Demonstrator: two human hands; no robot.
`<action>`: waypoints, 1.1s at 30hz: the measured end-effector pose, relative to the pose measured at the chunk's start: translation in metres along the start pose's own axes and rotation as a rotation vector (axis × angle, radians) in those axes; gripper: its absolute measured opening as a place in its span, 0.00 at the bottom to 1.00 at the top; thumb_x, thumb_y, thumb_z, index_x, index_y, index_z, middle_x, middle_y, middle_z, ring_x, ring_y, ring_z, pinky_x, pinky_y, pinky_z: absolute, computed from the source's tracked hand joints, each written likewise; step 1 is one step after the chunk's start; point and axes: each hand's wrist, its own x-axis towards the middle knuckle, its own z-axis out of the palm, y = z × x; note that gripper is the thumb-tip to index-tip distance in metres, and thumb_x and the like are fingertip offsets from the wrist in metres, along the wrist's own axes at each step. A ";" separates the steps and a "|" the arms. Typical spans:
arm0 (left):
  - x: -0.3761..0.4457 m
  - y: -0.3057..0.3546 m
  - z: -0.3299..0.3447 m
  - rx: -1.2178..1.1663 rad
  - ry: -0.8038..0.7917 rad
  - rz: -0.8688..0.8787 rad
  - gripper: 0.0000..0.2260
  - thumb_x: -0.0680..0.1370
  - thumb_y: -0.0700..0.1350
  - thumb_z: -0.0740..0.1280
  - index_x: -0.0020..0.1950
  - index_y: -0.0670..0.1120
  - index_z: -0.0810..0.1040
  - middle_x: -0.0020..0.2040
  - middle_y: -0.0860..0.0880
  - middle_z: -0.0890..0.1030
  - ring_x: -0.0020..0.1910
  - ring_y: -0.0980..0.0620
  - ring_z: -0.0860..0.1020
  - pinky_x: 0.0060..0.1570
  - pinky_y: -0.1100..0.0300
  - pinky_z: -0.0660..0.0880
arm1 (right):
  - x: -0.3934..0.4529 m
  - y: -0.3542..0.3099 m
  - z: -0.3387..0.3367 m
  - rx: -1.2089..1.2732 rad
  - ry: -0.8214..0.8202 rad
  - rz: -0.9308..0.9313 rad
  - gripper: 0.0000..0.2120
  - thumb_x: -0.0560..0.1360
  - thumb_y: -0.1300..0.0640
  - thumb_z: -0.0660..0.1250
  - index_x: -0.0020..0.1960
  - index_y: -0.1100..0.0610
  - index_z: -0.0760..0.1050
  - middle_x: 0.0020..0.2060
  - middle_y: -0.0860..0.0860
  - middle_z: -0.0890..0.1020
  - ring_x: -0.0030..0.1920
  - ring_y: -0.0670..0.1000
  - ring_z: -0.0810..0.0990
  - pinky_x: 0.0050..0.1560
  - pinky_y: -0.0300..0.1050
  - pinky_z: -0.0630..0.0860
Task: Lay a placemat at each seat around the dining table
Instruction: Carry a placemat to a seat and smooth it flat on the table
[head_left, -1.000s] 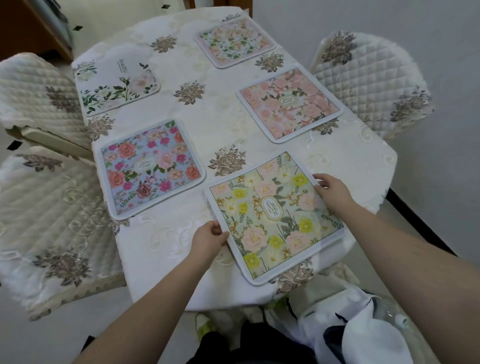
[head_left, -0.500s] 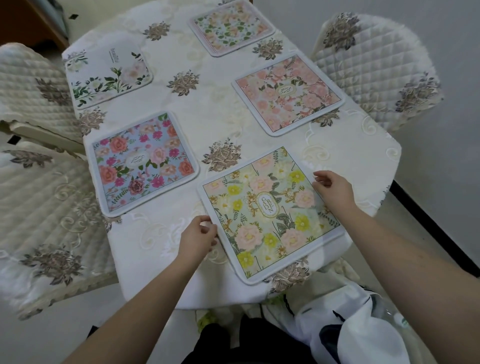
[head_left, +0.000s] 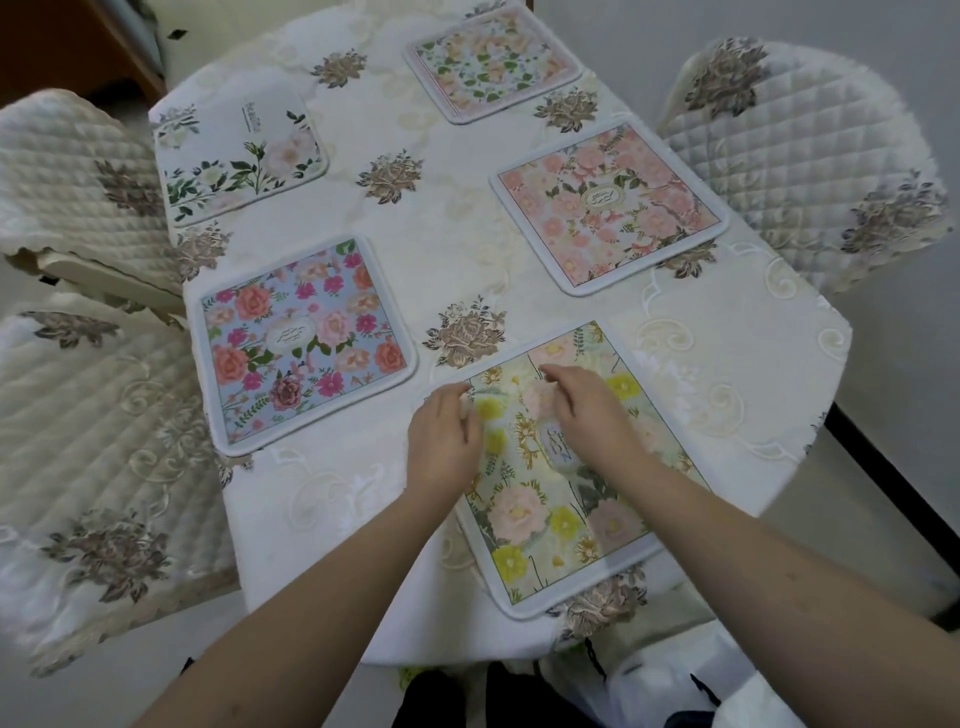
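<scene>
1. Far left of both hands: two quilted chair covers, one further away, one nearer.
2. Up and left of the left hand: white leafy placemat, flat on the tablecloth, well apart from the hand.
3. Just left of the left hand: blue placemat with pink and orange roses, flat, near but not touching.
4. Left hand: palm down, fingers loosely curled, over the left part of the yellow-flowered placemat; gripping nothing visible; contact with the mat blurred, cannot tell.
5. Under and around both hands: that yellow-flowered mat, flat on the near edge of the table, slightly skewed.
6. Right hand: palm down, fingers bent, over the mat's centre label; no grasp visible, blurred.
7. Beyond the hands: pale floral placemat, far end.
8. Up and right of the right hand: pink placemat, flat, well apart.
9. Far right: a third quilted chair cover.
</scene>
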 end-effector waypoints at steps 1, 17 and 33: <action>0.010 0.000 0.007 0.064 -0.018 0.045 0.19 0.82 0.45 0.58 0.74 0.45 0.69 0.72 0.46 0.72 0.72 0.48 0.68 0.73 0.51 0.61 | 0.004 -0.006 0.007 -0.012 -0.023 -0.011 0.19 0.82 0.59 0.55 0.72 0.55 0.69 0.66 0.51 0.76 0.66 0.51 0.72 0.66 0.46 0.67; 0.030 -0.034 0.044 0.446 -0.107 0.174 0.27 0.83 0.56 0.46 0.82 0.48 0.51 0.81 0.53 0.50 0.80 0.55 0.45 0.77 0.48 0.45 | 0.037 -0.006 0.065 -0.487 -0.160 -0.296 0.27 0.80 0.50 0.50 0.77 0.57 0.62 0.76 0.51 0.65 0.76 0.49 0.61 0.74 0.49 0.54; 0.032 -0.029 0.038 0.456 -0.155 0.152 0.27 0.83 0.56 0.46 0.82 0.51 0.49 0.81 0.54 0.49 0.80 0.56 0.44 0.77 0.48 0.44 | 0.047 0.001 0.060 -0.529 -0.153 -0.154 0.29 0.82 0.41 0.44 0.80 0.47 0.47 0.80 0.47 0.48 0.79 0.47 0.44 0.77 0.57 0.42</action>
